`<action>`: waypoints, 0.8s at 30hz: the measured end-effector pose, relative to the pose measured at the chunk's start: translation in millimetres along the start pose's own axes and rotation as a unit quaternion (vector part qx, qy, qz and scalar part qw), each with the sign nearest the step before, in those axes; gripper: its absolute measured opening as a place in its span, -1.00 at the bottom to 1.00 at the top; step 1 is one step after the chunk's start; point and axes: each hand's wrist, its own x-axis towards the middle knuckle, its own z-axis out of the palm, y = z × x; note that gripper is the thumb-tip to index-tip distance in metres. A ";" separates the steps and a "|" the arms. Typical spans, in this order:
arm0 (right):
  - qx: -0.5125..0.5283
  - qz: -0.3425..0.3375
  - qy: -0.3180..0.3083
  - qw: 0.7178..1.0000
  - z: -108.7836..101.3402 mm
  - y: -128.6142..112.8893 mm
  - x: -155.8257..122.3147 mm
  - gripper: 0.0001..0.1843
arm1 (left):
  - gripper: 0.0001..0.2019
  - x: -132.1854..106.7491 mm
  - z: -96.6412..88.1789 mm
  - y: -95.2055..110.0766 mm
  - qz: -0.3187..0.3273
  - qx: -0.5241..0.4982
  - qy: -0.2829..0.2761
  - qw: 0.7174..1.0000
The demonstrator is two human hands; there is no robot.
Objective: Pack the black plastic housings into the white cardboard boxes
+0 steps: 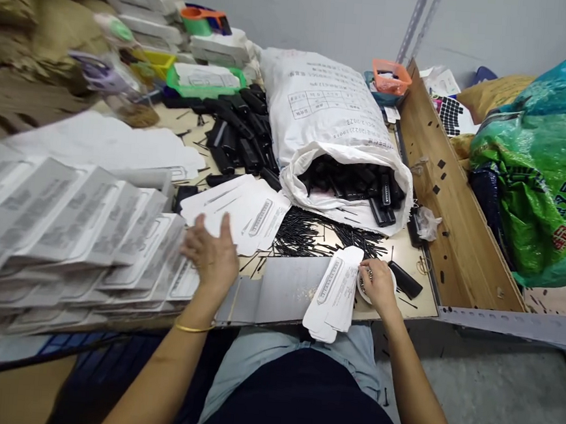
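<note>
My left hand (212, 255) hovers with thumb and fingers spread and nothing in it. It is beside a fan of flat white printed card sleeves (249, 206) and a tall stack of white packages (128, 245). On the right, my right hand (379, 282) dips its curled fingers into a small white round dish (363, 293) of small metal pieces. Whatever the fingertips pinch is too small to make out. Several printed cards (334, 291) lie overlapping at the table's front edge, left of the dish. A black oblong case (405, 280) rests just right of the dish.
A large white woven sack (330, 105) lies open toward me, full of black plastic cases (358, 182). Thin black sticks (301, 232) are heaped before it. More black cases (240, 130) are piled to its left. A wooden board (461, 193) walls the right side.
</note>
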 end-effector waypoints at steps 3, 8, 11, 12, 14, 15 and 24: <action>-0.084 0.027 -0.035 0.996 0.6 6.4 -4.9 -0.81 | -0.58 11.7 31.8 34.7 0.122 -0.074 -0.105 0.984; -0.137 0.067 -0.030 0.988 1.0 21.8 -14.0 -0.80 | -0.70 32.6 97.7 99.3 0.215 -0.149 -0.187 0.947; -0.140 0.085 -0.068 0.984 8.5 30.5 -18.2 -0.85 | -0.69 48.2 127.7 132.6 0.234 -0.144 -0.190 0.943; -0.134 0.088 -0.085 0.984 12.5 32.8 -19.1 -0.87 | -0.68 55.0 135.1 141.6 0.233 -0.142 -0.185 0.944; -0.115 0.086 -0.098 0.985 20.8 36.1 -20.8 -0.86 | -0.64 70.9 146.2 156.2 0.219 -0.139 -0.169 0.951; -0.105 0.082 -0.094 0.987 24.6 37.1 -21.7 -0.84 | -0.61 79.6 150.3 162.0 0.210 -0.138 -0.161 0.954; 0.042 0.079 0.005 0.996 19.6 41.0 -21.0 -0.89 | -0.41 169.1 145.8 200.6 0.130 -0.160 -0.127 0.970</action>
